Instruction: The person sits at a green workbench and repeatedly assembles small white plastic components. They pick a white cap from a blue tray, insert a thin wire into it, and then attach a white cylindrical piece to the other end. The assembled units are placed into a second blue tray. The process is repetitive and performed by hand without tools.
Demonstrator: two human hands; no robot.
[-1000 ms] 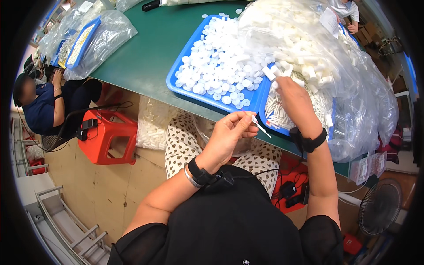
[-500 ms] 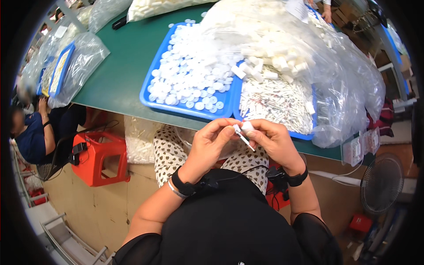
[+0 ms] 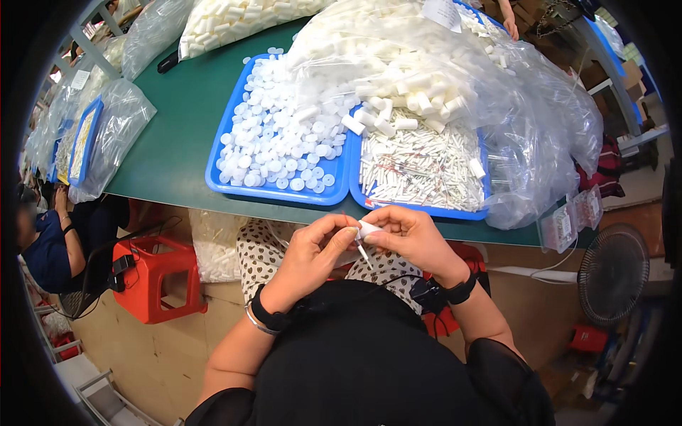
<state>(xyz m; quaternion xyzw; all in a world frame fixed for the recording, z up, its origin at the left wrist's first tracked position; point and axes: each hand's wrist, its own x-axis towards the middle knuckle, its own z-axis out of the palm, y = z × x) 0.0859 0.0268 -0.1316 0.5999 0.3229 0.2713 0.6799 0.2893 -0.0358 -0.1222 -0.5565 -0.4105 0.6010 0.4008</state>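
Left hand curled, fingertips pinched on a thin white plastic stick; right hand closed around a small white plastic cap, touching the stick's upper end; both held together above the lap, just below the green table's edge; blue plastic trays of white round caps and white sticks just beyond.

Bright, even daylight across the bench, glare glinting off the plastic bags. Centre's sharp; fisheye bends the edges, black vignette rings the frame, shadows stay soft.
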